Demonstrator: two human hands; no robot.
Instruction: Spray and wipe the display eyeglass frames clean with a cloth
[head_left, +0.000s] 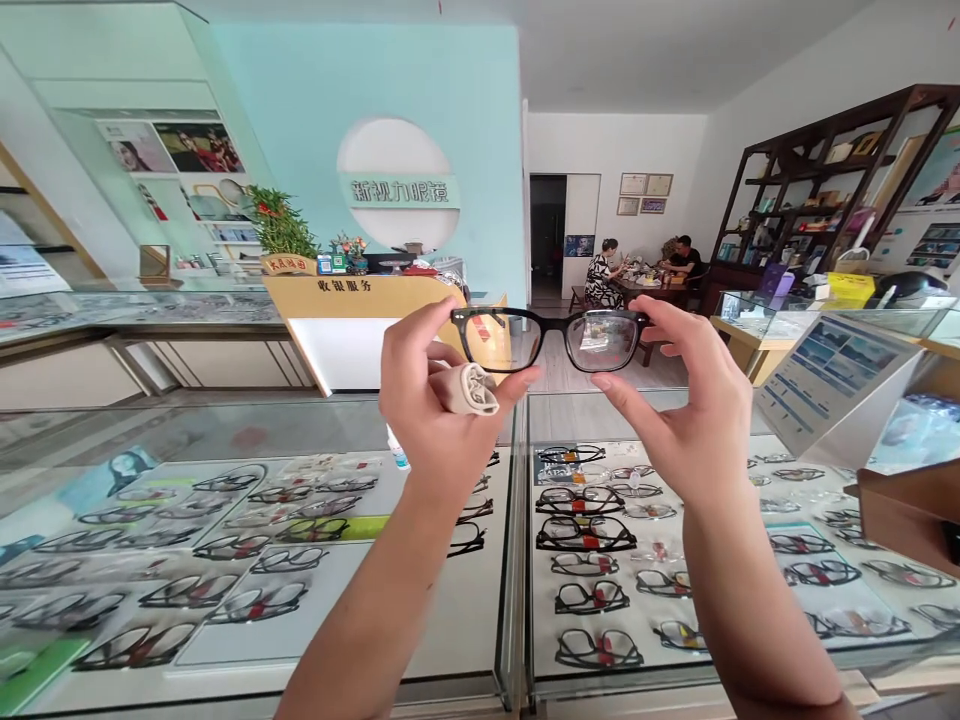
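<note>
The black-framed glasses (550,338) are held up in the air above the glass desk (517,560), each end pinched between thumb and fingers of the left hand (431,395) and right hand (690,400). The left also clasps a folded cloth (466,388). A loose pinch could drop the glasses onto the glass. Inside the desk lie rows of display frames (585,535).

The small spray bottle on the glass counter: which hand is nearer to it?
Left. The left hand, gripping the black glasses and a folded cloth, is just above the spray bottle. The right hand holds the frame's other end, farther off.
</note>
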